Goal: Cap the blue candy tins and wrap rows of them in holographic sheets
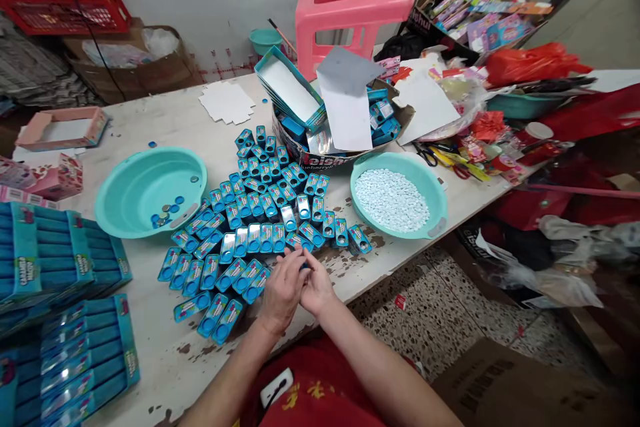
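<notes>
My left hand (284,287) and my right hand (316,285) meet at the table's front edge, fingers closed together. Between them shows a dark blue sliver of a small tin (304,266), mostly hidden by my fingers. Just beyond my fingertips, many small blue tins (253,238) with printed labels stand and lie in loose rows. Several have a dark round opening in the top; others show a blue round cap. A turquoise basin (363,188) of white candy pellets (393,199) is to the right. The left turquoise basin (120,190) has a few blue round caps (167,211) inside.
Stacked display boxes of blue tins (75,260) fill the left side. Behind the loose tins stands a carton (320,159) with more tins, cardboard sheets (345,107) and trays. A pink stool (350,3) rests at the back. Scissors (425,155) and packaging clutter the right.
</notes>
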Demonstrator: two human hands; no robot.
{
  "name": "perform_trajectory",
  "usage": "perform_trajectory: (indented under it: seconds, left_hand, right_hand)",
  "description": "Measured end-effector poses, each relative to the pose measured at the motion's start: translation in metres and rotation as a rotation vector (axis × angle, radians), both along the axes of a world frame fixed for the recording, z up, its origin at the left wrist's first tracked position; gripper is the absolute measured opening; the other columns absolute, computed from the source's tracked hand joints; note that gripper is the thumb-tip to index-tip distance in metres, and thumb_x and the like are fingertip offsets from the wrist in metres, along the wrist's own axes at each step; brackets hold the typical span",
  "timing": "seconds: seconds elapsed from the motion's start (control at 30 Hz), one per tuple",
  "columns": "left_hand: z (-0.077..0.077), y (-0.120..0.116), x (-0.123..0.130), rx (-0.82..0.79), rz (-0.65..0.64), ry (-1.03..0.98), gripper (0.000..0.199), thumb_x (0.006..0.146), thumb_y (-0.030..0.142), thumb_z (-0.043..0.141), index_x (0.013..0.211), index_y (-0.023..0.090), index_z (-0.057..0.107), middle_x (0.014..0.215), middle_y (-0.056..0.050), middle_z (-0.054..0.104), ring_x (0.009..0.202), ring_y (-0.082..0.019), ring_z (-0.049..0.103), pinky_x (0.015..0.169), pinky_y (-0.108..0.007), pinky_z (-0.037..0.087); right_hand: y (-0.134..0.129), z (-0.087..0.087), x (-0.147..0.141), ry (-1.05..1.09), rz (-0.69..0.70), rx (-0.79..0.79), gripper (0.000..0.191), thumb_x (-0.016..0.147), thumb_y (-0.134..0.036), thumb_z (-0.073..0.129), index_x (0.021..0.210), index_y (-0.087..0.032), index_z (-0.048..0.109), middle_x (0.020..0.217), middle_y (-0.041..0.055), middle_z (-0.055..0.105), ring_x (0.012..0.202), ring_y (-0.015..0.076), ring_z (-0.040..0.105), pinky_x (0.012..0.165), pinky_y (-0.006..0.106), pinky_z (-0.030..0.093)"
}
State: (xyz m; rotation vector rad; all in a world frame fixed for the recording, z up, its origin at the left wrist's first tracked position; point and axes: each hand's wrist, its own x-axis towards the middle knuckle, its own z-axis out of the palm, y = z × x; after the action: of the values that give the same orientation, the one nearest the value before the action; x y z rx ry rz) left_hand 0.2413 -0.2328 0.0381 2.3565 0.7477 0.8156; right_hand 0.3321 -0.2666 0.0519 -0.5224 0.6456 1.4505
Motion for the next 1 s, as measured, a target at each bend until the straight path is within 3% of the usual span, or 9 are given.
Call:
perform_trajectory:
  seconds: [0.13,0.2,0.33,0.43,0.6,0.7,0.77,0.83,1.0]
  left_hand:
    - [-0.003,-0.001,0.024,-0.134,0.031,-0.004,0.034,0.083,0.03,0.057,0.116,0.021,0.054,0.124,-0.011,0.058,0.117,-0.023,0.053,0.106,-0.047,0.033]
    - [0.001,-0.003,0.035,-0.254,0.053,-0.026,0.043,0.08,0.036,0.06,0.119,0.022,0.051,0.126,-0.011,0.056,0.119,-0.024,0.05,0.108,-0.052,0.026]
    - [0.012,-0.007,0.054,-0.529,0.211,-0.208,0.035,0.089,0.032,0.045,0.122,0.02,0.048,0.128,-0.012,0.051,0.12,-0.021,0.047,0.101,-0.043,0.037]
    - [0.019,-0.005,0.065,-0.538,0.326,-0.176,0.028,0.089,0.026,0.042,0.114,0.021,0.055,0.126,-0.01,0.05,0.12,-0.02,0.046,0.098,-0.038,0.04]
    - [0.025,-0.009,0.073,-0.449,0.173,0.088,0.021,0.082,0.021,0.05,0.095,0.023,0.066,0.111,-0.007,0.055,0.107,-0.02,0.05,0.093,-0.037,0.04]
    - [0.029,-0.01,0.074,-0.534,0.248,0.097,0.012,0.078,0.021,0.053,0.079,0.02,0.065,0.095,-0.005,0.06,0.093,-0.019,0.055,0.082,-0.033,0.044]
    - [0.031,-0.001,0.079,-0.66,0.328,0.09,0.011,0.078,0.023,0.052,0.08,0.019,0.062,0.082,-0.003,0.061,0.077,-0.017,0.057,0.07,-0.028,0.044]
    - [0.03,0.02,0.09,-0.681,0.375,0.16,0.011,0.077,0.025,0.052,0.081,0.019,0.06,0.073,0.0,0.061,0.066,-0.015,0.055,0.062,-0.026,0.042]
    - [0.015,0.085,0.143,-0.363,0.221,0.669,0.008,0.073,0.018,0.055,0.079,0.02,0.061,0.085,-0.003,0.064,0.082,-0.018,0.059,0.069,-0.026,0.041]
  right_hand:
    - [0.001,-0.004,0.036,0.061,0.12,-0.005,0.016,0.081,-0.024,0.063,0.094,-0.015,0.066,0.08,0.002,0.069,0.06,0.0069,0.06,0.046,0.013,0.047]
    - [0.0,-0.006,0.053,0.026,0.183,0.011,0.017,0.079,-0.023,0.065,0.095,-0.017,0.067,0.08,0.001,0.069,0.062,0.0085,0.061,0.049,0.015,0.048]
    - [-0.002,-0.007,0.079,-0.091,0.243,0.006,0.022,0.076,-0.02,0.067,0.098,-0.018,0.066,0.087,0.0025,0.07,0.075,0.0131,0.065,0.065,0.025,0.054]
    - [-0.004,-0.006,0.093,-0.086,0.307,-0.01,0.02,0.077,-0.018,0.065,0.097,-0.017,0.066,0.087,0.0033,0.07,0.078,0.0138,0.065,0.072,0.029,0.054]
    - [-0.013,-0.01,0.107,-0.063,0.362,-0.042,0.018,0.076,-0.016,0.066,0.093,-0.015,0.067,0.08,0.0017,0.069,0.068,0.0096,0.063,0.067,0.023,0.053]
    - [-0.026,-0.017,0.113,-0.069,0.436,-0.057,0.02,0.072,-0.016,0.069,0.092,-0.014,0.066,0.079,0.0027,0.069,0.067,0.0109,0.063,0.066,0.025,0.053]
    - [-0.036,-0.022,0.117,-0.106,0.485,-0.06,0.022,0.069,-0.014,0.07,0.09,-0.014,0.065,0.079,0.0034,0.069,0.064,0.0112,0.063,0.059,0.022,0.051]
    - [-0.044,-0.025,0.122,-0.149,0.532,-0.056,0.022,0.066,-0.013,0.072,0.086,-0.015,0.065,0.08,0.0034,0.068,0.058,0.0101,0.061,0.049,0.018,0.046]
    - [-0.05,-0.019,0.137,-0.272,0.541,-0.055,0.018,0.061,-0.015,0.074,0.077,-0.015,0.066,0.071,0.0014,0.065,0.06,0.0114,0.06,0.045,0.018,0.041]
